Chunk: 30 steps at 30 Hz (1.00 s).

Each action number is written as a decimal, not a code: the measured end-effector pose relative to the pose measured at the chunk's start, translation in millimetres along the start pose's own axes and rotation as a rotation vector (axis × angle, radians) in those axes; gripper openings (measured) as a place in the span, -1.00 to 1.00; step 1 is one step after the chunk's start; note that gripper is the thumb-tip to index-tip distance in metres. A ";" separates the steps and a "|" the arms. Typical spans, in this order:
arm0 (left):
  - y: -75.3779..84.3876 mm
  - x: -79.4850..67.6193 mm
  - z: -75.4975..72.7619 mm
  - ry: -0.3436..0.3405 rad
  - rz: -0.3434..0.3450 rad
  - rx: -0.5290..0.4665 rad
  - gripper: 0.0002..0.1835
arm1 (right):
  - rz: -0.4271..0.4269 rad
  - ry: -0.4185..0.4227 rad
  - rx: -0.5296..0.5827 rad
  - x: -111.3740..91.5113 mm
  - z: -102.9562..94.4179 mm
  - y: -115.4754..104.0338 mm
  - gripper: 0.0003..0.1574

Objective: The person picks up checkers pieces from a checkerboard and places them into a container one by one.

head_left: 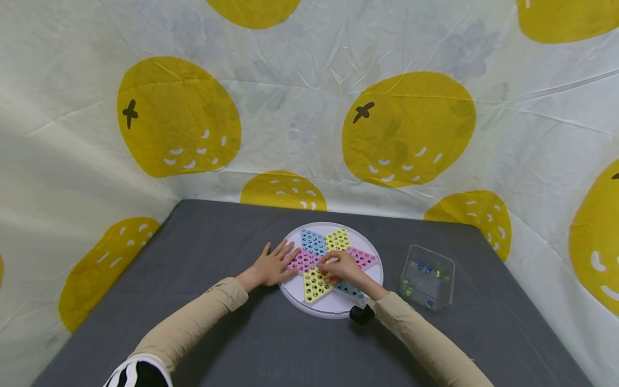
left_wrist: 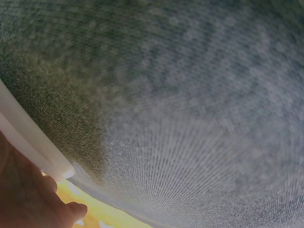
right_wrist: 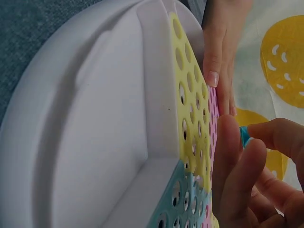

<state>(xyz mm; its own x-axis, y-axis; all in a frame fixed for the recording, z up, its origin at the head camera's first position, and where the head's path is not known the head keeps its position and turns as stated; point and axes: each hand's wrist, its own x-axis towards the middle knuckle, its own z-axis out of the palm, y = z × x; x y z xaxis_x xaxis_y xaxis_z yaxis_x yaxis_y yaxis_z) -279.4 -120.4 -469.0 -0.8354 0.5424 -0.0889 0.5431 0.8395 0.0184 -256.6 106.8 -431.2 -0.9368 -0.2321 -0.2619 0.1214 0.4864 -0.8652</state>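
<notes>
A round white Chinese checkers board (head_left: 364, 240) lies on the table, with a star of yellow, pink and blue sections full of holes. My left hand (head_left: 273, 267) rests on its left side, fingers spread over the pink section (head_left: 306, 260). Above the board's middle, my right hand (head_left: 342, 267) pinches a teal-blue marble (right_wrist: 244, 136) between thumb and fingertip. The right wrist view has that marble just above the holes, with the yellow section (right_wrist: 194, 114) beside it. Only part of the left hand (left_wrist: 28, 194) shows in the left wrist view, next to the white rim (left_wrist: 35, 137).
A clear plastic box (head_left: 441, 291) stands right of the board, holding several blue and greenish marbles. A dark grey cloth (head_left: 232, 226) covers the table. Behind and beside it hangs a white curtain (head_left: 290, 123) with yellow fruit prints.
</notes>
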 end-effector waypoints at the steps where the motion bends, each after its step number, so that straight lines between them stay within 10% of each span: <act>1: -0.1 -0.1 0.1 0.002 0.000 0.000 -0.32 | -0.003 0.000 -0.004 -1.5 -1.0 0.4 -0.73; 30: 0.7 -1.3 0.7 0.004 0.002 0.003 -0.32 | -0.029 -0.013 -0.030 -52.1 -41.5 22.2 -0.65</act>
<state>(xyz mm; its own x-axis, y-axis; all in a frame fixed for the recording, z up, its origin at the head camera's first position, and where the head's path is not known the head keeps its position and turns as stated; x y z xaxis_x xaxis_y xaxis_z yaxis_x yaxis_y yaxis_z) -277.8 -120.5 -469.6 -0.8346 0.5444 -0.0846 0.5452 0.8382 0.0158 -218.7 164.6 -419.1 -0.9354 -0.2573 -0.2427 0.0844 0.5040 -0.8596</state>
